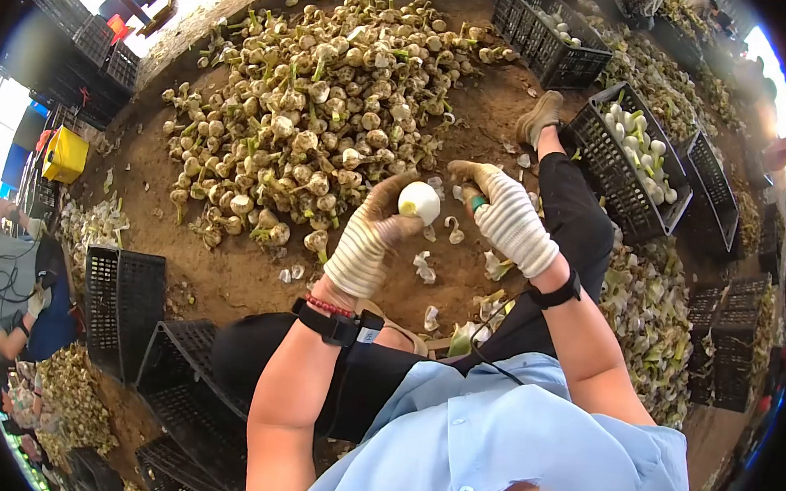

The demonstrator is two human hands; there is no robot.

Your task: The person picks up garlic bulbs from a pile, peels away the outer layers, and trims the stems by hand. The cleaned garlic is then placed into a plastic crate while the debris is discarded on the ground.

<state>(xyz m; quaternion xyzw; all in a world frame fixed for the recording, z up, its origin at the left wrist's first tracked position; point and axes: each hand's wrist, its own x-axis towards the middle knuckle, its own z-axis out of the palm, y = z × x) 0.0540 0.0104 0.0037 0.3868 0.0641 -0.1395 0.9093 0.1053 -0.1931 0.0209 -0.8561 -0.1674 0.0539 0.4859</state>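
- Left hand (368, 240), in a dirty knit glove: fingers closed round a bulb (419, 201). I read it as a firm hold, palm cupped under it.
- Bulb: white and clean, held up in front of the person's chest, above the dirt floor (225, 274) and between both hands.
- Right hand (508, 221), gloved: fingers curled tight, just beside the bulb. A green-tipped thing (477, 203) sticks out by the thumb; I cannot tell what it is.
- Pile (316, 110) of unpeeled garlic, stalks on, spread over the floor beyond the hands.
- Peelings (426, 267) lie scattered on the floor below the hands.
- Crate (594, 160) by the right leg, part filled with white bulbs; second crate (538, 49) farther off.
- Empty crates (125, 303) tipped over at my lower left.
- Husks (647, 321) heaped along the right side.
- Another person (23, 309) sits at the far left edge.
- Yellow box (66, 153) near that edge.
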